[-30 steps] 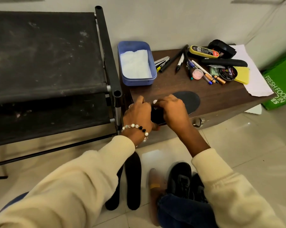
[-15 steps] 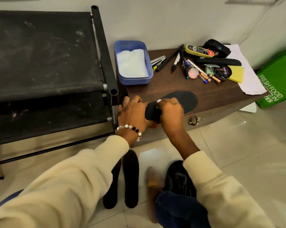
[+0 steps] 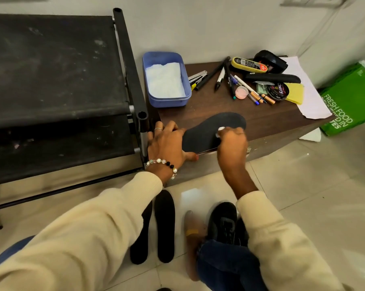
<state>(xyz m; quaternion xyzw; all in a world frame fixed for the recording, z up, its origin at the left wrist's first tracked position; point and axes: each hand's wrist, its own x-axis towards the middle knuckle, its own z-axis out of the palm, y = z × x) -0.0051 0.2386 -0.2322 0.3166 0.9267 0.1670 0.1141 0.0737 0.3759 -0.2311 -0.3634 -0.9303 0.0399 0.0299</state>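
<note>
A black insole (image 3: 215, 127) lies flat on the brown table (image 3: 272, 120), its heel end hanging over the front edge. My left hand (image 3: 167, 143) rests on the table corner at the heel, fingers spread straight, thumb reaching under the overhanging heel. My right hand (image 3: 232, 148) pinches a small white pad (image 3: 220, 131) and presses it on the insole's middle. The insole's toe end stays uncovered.
A blue tub (image 3: 167, 78) with white tissue stands at the table's back left. Pens (image 3: 230, 80), a polish tin (image 3: 279, 91), a yellow brush (image 3: 248, 65) and paper (image 3: 309, 101) crowd the back right. A black rack (image 3: 51, 80) stands left. Two insoles (image 3: 164, 225) and a black shoe (image 3: 223, 221) lie on the floor.
My right hand has slid with the white pad from the heel toward the insole's middle. My left hand has shifted left and flattened, uncovering more of the insole.
</note>
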